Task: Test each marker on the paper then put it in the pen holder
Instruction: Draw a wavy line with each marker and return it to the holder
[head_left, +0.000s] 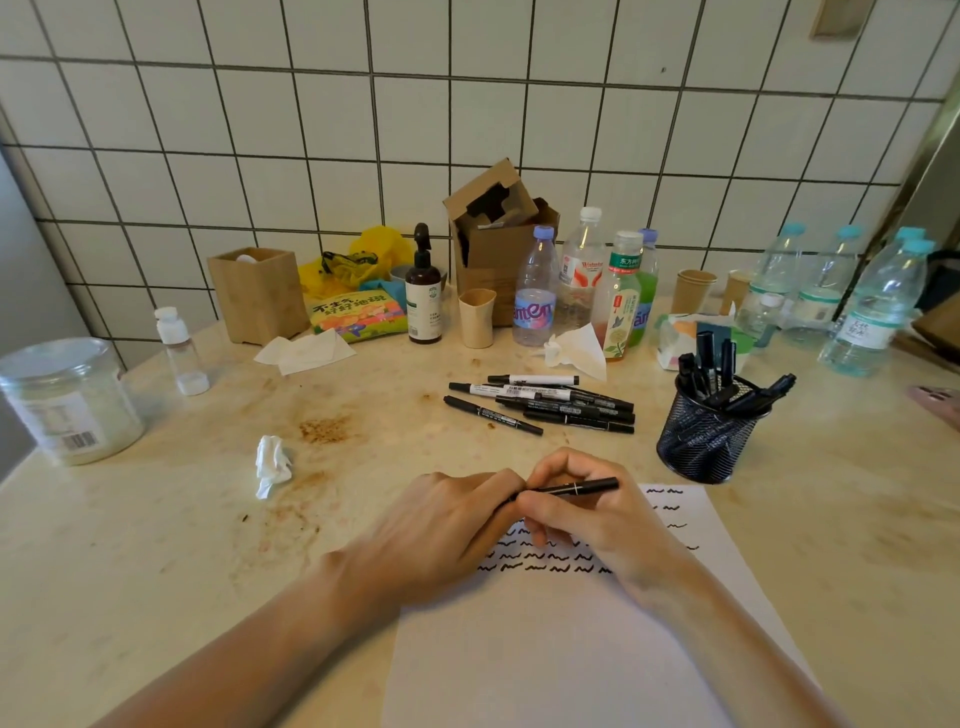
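A black marker (582, 487) lies level between both hands above the white paper (561, 649). My right hand (587, 514) grips its barrel; my left hand (447, 525) holds its left end, which the fingers hide. Rows of black squiggles (540, 564) cross the paper's upper part. Several loose black markers (545, 402) lie in a heap on the table behind the hands. A black mesh pen holder (706, 436) with several markers in it stands to the right, just beyond the paper's far corner.
A crumpled tissue (271, 464) lies left of the hands, and a plastic jar (67, 400) stands at the far left. Bottles (535, 291), cups, a cardboard box (498, 244) and a wooden box (257, 293) line the tiled wall. Another person's hand (937, 402) shows at the right edge.
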